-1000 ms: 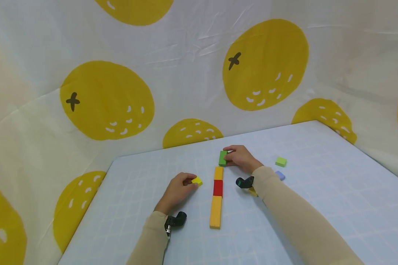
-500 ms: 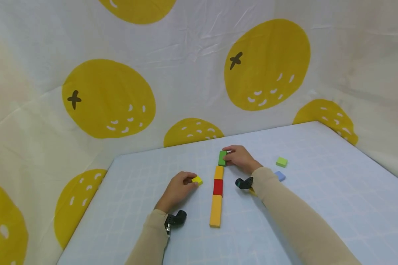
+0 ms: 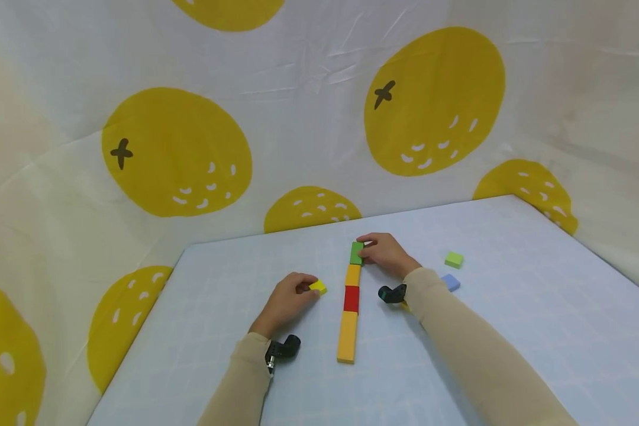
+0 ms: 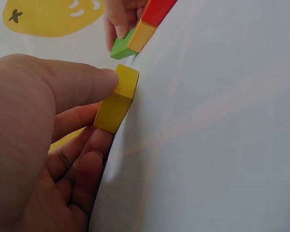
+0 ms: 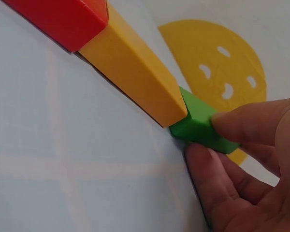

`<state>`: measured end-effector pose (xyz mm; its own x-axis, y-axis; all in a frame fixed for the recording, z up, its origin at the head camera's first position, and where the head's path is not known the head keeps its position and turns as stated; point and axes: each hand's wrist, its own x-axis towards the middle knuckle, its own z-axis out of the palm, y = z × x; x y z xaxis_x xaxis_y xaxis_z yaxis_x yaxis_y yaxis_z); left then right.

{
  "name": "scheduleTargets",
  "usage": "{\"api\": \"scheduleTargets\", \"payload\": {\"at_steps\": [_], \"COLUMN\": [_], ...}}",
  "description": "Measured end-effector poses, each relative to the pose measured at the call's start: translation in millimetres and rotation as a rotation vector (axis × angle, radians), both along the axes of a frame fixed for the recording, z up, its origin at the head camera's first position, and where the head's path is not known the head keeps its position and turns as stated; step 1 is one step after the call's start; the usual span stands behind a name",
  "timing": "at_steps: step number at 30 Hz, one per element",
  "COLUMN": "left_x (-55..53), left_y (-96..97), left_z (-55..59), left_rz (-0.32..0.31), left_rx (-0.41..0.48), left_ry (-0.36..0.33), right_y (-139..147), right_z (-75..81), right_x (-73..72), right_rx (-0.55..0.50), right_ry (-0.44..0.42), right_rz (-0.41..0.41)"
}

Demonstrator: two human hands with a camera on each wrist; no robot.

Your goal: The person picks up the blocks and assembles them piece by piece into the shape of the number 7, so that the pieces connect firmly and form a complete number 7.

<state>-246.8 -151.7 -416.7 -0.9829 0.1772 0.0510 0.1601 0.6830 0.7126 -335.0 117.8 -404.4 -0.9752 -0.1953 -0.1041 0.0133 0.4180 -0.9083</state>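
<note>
My right hand (image 3: 386, 254) pinches a green block (image 3: 356, 253) at the far end of a straight row on the table. In the right wrist view the green block (image 5: 203, 125) touches the end of an orange block (image 5: 135, 67). Beyond that in the row come a red block (image 3: 351, 299) and a longer orange block (image 3: 347, 337) nearest me. To the left of the row, my left hand (image 3: 289, 299) pinches a small yellow block (image 3: 318, 287) between thumb and fingers. The left wrist view has this yellow block (image 4: 117, 99) close to the table surface.
Right of the row lie a light green block (image 3: 454, 260) and a blue block (image 3: 450, 283). A yellow-orange block (image 3: 404, 306) is mostly hidden under the right wrist. The table (image 3: 218, 355) carries a pale checked cloth, and a patterned curtain (image 3: 309, 136) stands behind it.
My right hand has brought the green block nearer, closing the small gap to the orange block. The left hand keeps its pinch on the yellow block, and the head view has shifted slightly.
</note>
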Motion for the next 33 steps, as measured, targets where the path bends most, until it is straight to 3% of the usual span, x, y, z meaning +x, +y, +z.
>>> {"api": "scheduleTargets", "payload": {"at_steps": [12,33], "left_x": [-0.9,-2.6], "left_y": [1.5,1.2], "left_z": [-4.5,-3.7], "left_rz": [0.021,0.024], "left_rx": [0.002,0.007], "left_ry": [-0.008,-0.016], "right_y": [1.7,-0.8], "right_z": [-4.0,-1.2], "right_x": [-0.8,-0.8], "right_rx": [0.046,0.065], "right_ry": [0.037,0.026], "right_rz": [0.009,-0.002]}}
